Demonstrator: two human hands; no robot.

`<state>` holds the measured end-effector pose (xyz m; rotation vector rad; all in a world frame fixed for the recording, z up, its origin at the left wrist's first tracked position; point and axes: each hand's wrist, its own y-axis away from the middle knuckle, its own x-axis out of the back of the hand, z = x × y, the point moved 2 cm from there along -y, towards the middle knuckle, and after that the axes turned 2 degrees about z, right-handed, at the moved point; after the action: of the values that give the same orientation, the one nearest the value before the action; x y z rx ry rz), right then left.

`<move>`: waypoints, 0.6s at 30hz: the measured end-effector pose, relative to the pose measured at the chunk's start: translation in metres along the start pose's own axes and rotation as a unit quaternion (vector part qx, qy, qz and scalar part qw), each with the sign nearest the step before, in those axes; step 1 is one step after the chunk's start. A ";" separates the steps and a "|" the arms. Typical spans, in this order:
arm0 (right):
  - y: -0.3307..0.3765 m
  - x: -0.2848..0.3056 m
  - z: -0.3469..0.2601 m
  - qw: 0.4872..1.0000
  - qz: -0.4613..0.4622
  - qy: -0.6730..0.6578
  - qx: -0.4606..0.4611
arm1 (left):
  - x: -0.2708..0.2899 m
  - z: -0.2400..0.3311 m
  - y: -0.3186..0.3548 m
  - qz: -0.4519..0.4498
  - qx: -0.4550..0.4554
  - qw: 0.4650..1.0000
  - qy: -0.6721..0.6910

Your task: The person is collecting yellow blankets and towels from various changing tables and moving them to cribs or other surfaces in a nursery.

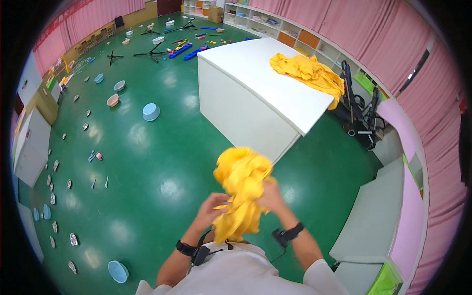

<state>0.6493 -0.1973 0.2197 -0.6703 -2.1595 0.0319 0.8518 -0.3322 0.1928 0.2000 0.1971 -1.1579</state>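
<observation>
A bunched yellow cloth (241, 172) hangs in front of my body, crumpled and twisted, its lower end near my waist. My right hand (270, 195) is closed on its right side, slightly blurred. On the left side, my left hand (212, 210) has its fingers curled at the fabric and seems to pinch a fold. Each wrist wears a black strap with a small device. A second yellow cloth (309, 73) lies in a heap on the white table (250, 59), draped over its right edge.
A folded black stroller (361, 108) stands beyond the table's right side. Low cabinets (368, 216) line the right wall. Blue basins (151, 112), a pink basin (113, 100) and several foil-like objects (73, 239) are scattered over the green floor (147, 211). Black stands (152, 53) sit farther off.
</observation>
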 end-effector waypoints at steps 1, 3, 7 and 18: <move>-0.040 0.032 0.002 0.997 0.046 0.062 0.008 | 0.023 0.008 -0.015 0.050 0.017 0.996 0.077; -0.114 0.095 0.019 0.980 0.167 0.106 0.005 | 0.083 0.002 -0.038 0.116 0.023 0.993 0.017; -0.244 0.224 0.044 0.877 0.393 0.253 0.112 | 0.178 -0.065 -0.057 0.226 0.123 0.955 -0.144; -0.476 0.191 0.330 0.886 0.149 0.397 -0.189 | 0.230 -0.228 -0.051 0.181 0.374 0.860 -0.296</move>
<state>0.0944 -0.4455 0.2679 -1.0188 -1.2607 -0.4392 0.8821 -0.4968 -0.0893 0.5280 -0.8273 -0.8175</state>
